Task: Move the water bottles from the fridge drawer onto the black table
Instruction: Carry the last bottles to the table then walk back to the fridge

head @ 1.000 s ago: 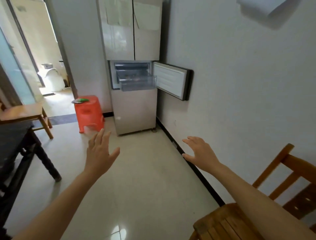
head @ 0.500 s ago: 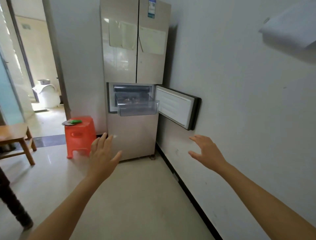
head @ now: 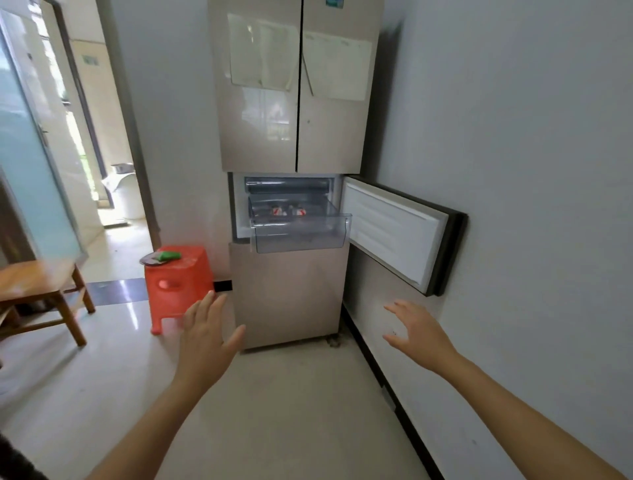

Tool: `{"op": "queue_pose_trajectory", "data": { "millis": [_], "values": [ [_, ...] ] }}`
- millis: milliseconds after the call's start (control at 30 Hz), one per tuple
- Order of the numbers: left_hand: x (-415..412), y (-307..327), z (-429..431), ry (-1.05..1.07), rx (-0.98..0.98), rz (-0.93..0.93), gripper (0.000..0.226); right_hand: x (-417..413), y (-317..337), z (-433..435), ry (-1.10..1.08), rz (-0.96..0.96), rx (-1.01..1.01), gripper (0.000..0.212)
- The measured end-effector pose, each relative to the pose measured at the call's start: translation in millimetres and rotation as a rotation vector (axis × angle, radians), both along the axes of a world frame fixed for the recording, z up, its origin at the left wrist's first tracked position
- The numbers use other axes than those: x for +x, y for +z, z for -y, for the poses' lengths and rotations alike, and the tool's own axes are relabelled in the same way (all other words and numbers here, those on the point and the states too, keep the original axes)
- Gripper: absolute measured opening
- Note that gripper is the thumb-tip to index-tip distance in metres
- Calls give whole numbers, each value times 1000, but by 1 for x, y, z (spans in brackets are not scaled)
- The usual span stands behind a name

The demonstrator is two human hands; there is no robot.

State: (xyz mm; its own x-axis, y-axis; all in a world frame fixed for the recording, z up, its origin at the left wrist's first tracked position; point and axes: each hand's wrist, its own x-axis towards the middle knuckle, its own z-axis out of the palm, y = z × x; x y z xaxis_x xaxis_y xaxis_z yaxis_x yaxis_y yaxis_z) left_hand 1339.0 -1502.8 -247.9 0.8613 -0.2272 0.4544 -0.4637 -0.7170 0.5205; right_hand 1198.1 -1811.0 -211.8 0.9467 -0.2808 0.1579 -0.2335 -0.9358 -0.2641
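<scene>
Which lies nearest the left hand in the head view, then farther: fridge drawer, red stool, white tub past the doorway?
1. The red stool, just ahead-left of the left hand.
2. The fridge drawer, higher, ahead to the right.
3. The white tub, far back through the doorway.

- No text can be read anywhere.
- Sticker (head: 334,3) at the top of the fridge (head: 287,294) right door: blue-green, cut by the frame edge, print too small.
- Sheets (head: 262,53) on the left door: pale, print too faint.
- Sheet (head: 337,70) on the right door: faint rows, nothing legible.
- Bottles (head: 287,210) in drawer (head: 298,236): red-and-white labels, brand blurred.
- Green sign (head: 89,61) on the far wall through the doorway: characters cannot be made out.
</scene>
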Motion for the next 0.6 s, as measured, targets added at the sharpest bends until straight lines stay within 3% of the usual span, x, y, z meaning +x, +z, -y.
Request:
{"op": "queue_pose_trajectory", "data": {
  "millis": [233,600],
  "values": [
    [92,32,81,49,-33,10,60,123,15,69,80,23,61,59],
    [233,-8,133,119,7,-96,60,280,-17,120,156,33,122,57]
  ]
}}
